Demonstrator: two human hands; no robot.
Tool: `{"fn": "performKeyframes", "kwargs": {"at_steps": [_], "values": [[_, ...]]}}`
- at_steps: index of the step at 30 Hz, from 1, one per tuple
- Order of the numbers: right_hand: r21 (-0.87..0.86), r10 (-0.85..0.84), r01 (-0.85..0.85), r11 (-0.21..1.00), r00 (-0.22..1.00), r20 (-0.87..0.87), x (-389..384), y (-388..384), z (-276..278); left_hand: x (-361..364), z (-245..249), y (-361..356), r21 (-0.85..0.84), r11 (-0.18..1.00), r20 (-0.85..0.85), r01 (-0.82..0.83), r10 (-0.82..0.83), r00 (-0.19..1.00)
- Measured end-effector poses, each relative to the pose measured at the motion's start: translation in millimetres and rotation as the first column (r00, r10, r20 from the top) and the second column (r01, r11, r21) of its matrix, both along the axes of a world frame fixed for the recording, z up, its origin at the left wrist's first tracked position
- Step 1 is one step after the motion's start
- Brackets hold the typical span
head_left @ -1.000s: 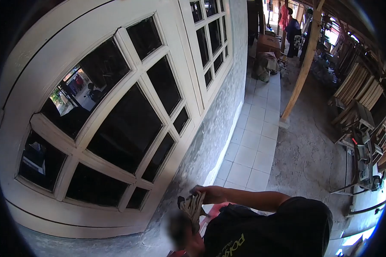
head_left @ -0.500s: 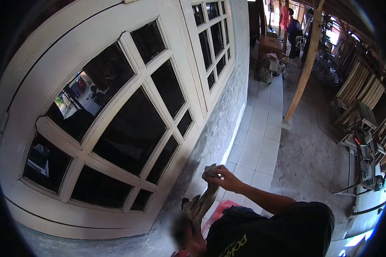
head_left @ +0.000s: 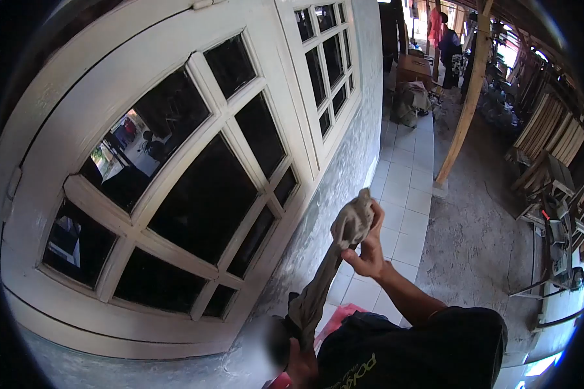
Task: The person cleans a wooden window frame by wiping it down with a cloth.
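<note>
A grey-brown cloth (head_left: 315,288), stretched long and gathered, runs between my two hands in front of the window. My right hand (head_left: 371,249) is closed around its bunched upper end, thumb below and fingers behind the folds. Lower down, near my dark shirt (head_left: 396,353), my left hand (head_left: 300,363) grips the other end. Its fingers are partly hidden, and a dark blurred patch lies beside it. Beneath the cloth, a red-and-white item (head_left: 337,318) shows in part on the tiles.
A white-framed window (head_left: 133,236) with dark panes fills the left, set in a grey wall (head_left: 340,175). A tiled walkway (head_left: 396,194) runs beside it. A wooden post (head_left: 464,110) stands at the right, with stacked wood (head_left: 548,129) beyond. A person (head_left: 449,48) stands far back.
My right hand has risen and moved right, turning with the bunched end of the cloth. The cloth is now drawn out longer. My left hand stays low, moving only slightly.
</note>
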State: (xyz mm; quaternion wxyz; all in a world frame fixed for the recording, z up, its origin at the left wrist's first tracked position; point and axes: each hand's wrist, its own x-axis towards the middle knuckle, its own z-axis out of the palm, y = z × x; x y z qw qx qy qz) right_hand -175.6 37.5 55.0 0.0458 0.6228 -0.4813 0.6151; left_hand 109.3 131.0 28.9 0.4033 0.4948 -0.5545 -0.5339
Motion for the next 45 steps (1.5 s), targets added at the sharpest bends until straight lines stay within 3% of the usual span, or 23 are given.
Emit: {"fn": "performKeyframes", "kwargs": {"at_steps": [2, 3, 6, 7, 9, 11, 14, 15, 18, 19, 21, 23, 25, 27, 28, 31, 34, 35, 38, 40, 42, 44, 45], "values": [[-0.008, -0.009, 0.009, 1.000, 0.998, 0.061, -2, -1, 12, 3, -9, 7, -0.070, 0.997, 0.255, -0.023, 0.040, 0.966], [-0.034, 0.040, -0.035, 0.999, 0.987, 0.154, -1, -4, 13, 1, -29, 4, 0.036, 0.997, 0.021, -0.067, 0.066, 0.998], [-0.067, 0.196, -0.184, 0.981, 0.896, 0.399, 7, -13, 30, -2, -63, 1, -0.077, 0.994, 0.014, 0.080, -0.079, 0.997], [-0.077, 0.243, -0.235, 0.969, 0.847, 0.473, 11, -16, 40, -13, -44, -2, -0.100, 0.988, 0.051, 0.121, -0.116, 0.992], [-0.094, 0.189, -0.163, 0.982, 0.833, 0.520, 20, -25, 61, -27, 9, -9, -0.309, 0.896, 0.432, 0.318, -0.165, 0.886], [-0.114, 0.147, -0.104, 0.988, 0.854, 0.499, 22, -36, 70, -45, -12, -21, -0.090, 0.983, -0.011, 0.161, -0.163, 0.987], [-0.023, 0.184, -0.220, 0.975, 0.747, 0.638, 19, -52, 85, -65, -22, -35, 0.111, 0.987, -0.315, 0.120, -0.080, 0.946], [0.060, 0.096, -0.173, 0.983, 0.765, 0.637, 16, -59, 92, -74, -10, -42, 0.132, 0.984, -0.384, 0.120, -0.061, 0.921], [0.164, 0.101, -0.236, 0.958, 0.810, 0.578, 3, -77, 117, -91, 12, -55, 0.060, 0.988, -0.377, 0.141, -0.108, 0.920], [0.126, 0.111, -0.213, 0.969, 0.830, 0.546, 3, -84, 127, -98, 22, -63, 0.094, 0.985, -0.392, 0.142, -0.094, 0.915], [0.068, 0.042, -0.069, 0.995, 0.937, 0.347, -14, -114, 127, -122, 54, -79, 0.304, 0.931, -0.783, 0.200, 0.125, 0.609], [-0.012, -0.051, 0.054, 0.998, 0.983, 0.178, -27, -136, 143, -140, 59, -94, 0.090, 0.986, -0.601, 0.138, -0.056, 0.797], [-0.096, -0.148, 0.152, 0.984, 0.988, 0.048, -33, -154, 170, -158, 84, -109, 0.027, 0.992, -0.622, 0.127, -0.083, 0.779], [-0.140, -0.163, 0.159, 0.977, 0.987, -0.015, -39, -176, 190, -177, 118, -120, 0.136, 0.978, -0.841, 0.159, 0.029, 0.540], [-0.187, -0.191, 0.179, 0.966, 0.981, -0.046, -38, -184, 196, -182, 123, -127, 0.100, 0.982, -0.858, 0.160, 0.003, 0.514], [0.015, -0.319, 0.321, 0.947, 0.945, -0.074, -20, -176, 187, -189, 124, -137, 0.064, 0.983, -0.877, 0.174, -0.028, 0.480], [-0.013, -0.299, 0.299, 0.954, 0.949, -0.096, -24, -177, 152, -190, 108, -133, 0.142, 0.968, -0.836, 0.206, 0.006, 0.549], [-0.002, -0.296, 0.297, 0.955, 0.952, -0.076, -26, -181, 146, -190, 105, -133, 0.195, 0.949, -0.853, 0.250, 0.038, 0.520], [-0.052, -0.305, 0.303, 0.952, 0.952, -0.035, -25, -185, 178, -193, 120, -136, 0.124, 0.968, -0.851, 0.216, -0.008, 0.526], [-0.181, -0.308, 0.300, 0.937, 0.951, -0.022, -28, -201, 211, -196, 134, -148, -0.064, 0.981, -0.783, 0.184, -0.164, 0.600], [-0.222, -0.342, 0.328, 0.918, 0.939, -0.027, -41, -219, 246, -199, 158, -161, -0.136, 0.972, -0.805, 0.192, -0.222, 0.551], [-0.208, -0.366, 0.354, 0.912, 0.930, -0.022, -54, -231, 281, -203, 199, -169, -0.101, 0.962, -0.915, 0.254, -0.190, 0.355], [-0.179, -0.355, 0.347, 0.921, 0.935, -0.012, -52, -230, 289, -205, 212, -170, -0.183, 0.961, -0.906, 0.208, -0.247, 0.344]]}}
